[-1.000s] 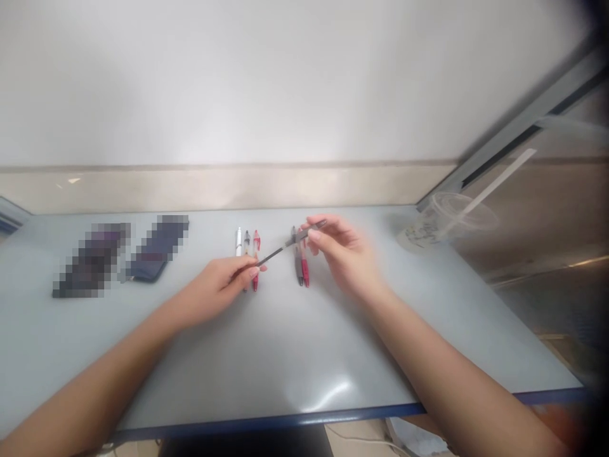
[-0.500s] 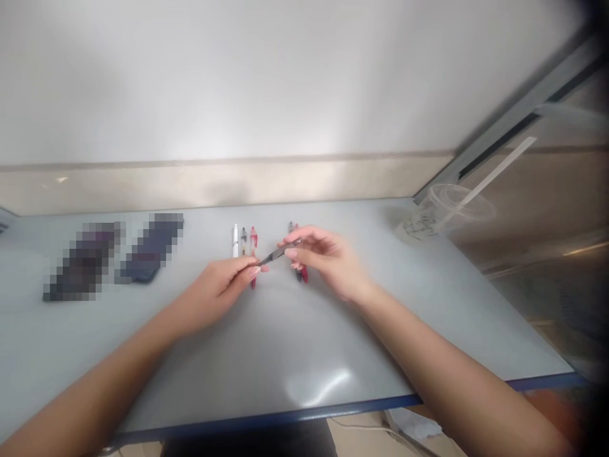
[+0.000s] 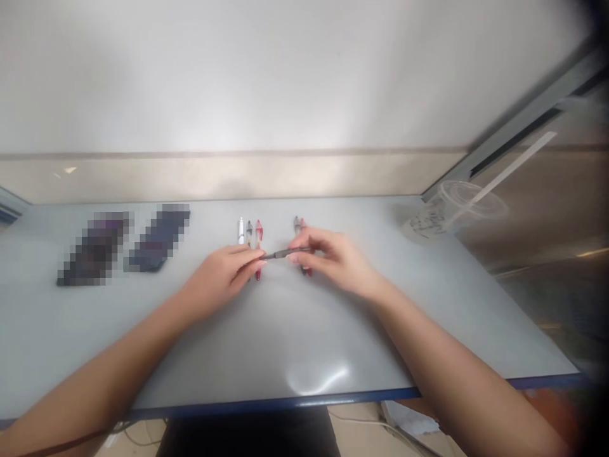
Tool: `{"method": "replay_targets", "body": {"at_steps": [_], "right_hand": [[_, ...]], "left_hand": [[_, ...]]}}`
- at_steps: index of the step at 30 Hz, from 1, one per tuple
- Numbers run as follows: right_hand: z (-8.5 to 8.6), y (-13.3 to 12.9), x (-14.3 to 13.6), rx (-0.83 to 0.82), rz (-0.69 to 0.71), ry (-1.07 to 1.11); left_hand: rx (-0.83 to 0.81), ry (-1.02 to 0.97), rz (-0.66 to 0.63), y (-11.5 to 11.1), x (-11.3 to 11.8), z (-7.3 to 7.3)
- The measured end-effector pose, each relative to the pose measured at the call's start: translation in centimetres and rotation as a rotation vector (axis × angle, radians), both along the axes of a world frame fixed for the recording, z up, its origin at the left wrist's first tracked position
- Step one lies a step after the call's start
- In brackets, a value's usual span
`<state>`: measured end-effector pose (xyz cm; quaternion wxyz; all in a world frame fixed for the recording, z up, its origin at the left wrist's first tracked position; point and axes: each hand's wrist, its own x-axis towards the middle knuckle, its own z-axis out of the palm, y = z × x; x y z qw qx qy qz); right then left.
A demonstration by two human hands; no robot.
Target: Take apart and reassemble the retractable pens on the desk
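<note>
A slim dark grey pen is held level above the table between my two hands. My left hand pinches its left end, and my right hand has thumb and fingers closed on its right part. Behind my left fingers lie a white pen, a clear pen with a dark top and a clear pen with a red clip. Two more pens, one dark and one red, lie side by side, partly covered by my right fingers.
Two blurred-out dark flat objects lie at the left of the grey table. A clear plastic cup with a white straw stands at the back right, near a metal-framed panel. A pale wall rises behind.
The pen between my hands has gone from slanted to nearly level, as my left hand rose slightly. The whole view has shifted a little, with the table's objects now further right.
</note>
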<state>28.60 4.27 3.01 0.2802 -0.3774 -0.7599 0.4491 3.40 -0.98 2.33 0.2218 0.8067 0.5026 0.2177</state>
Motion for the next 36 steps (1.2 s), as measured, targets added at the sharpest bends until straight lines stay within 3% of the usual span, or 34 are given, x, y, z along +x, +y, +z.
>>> {"method": "replay_targets", "body": {"at_steps": [3, 7, 11, 17, 21, 24, 29, 32, 36], "right_hand": [[0.0, 0.0, 0.0, 0.002, -0.014, -0.126], [0.0, 0.2, -0.1, 0.014, 0.029, -0.059], [-0.1, 0.3, -0.1, 0.026, 0.002, -0.171], [-0.2, 0.5, 0.0, -0.011, 0.116, 0.007], [-0.1, 0.3, -0.6, 0.097, 0.082, -0.181], [0.1, 0.1, -0.8, 0.082, 0.123, -0.22], [0.4, 0.0, -0.5, -0.013, 0.169, -0.212], [0.4, 0.0, -0.4, -0.073, 0.132, -0.152], [0.2, 0.4, -0.3, -0.116, -0.018, -0.032]], "left_hand": [[0.045, 0.036, -0.046, 0.2, 0.0, -0.1], [0.043, 0.048, -0.042, 0.4, 0.1, -0.3], [0.099, 0.032, -0.056, 0.5, 0.2, -0.5], [0.024, 0.016, -0.044, 0.4, -0.1, -0.6], [0.117, -0.013, -0.028, 0.6, -1.0, -1.8], [0.257, 0.01, -0.076, 0.9, -1.5, -2.3], [0.362, 0.119, -0.128, 0.9, -1.3, -1.2], [0.33, 0.034, -0.048, 0.8, -0.9, -0.3], [0.138, -0.417, 0.337, 1.6, -0.3, 0.1]]}}
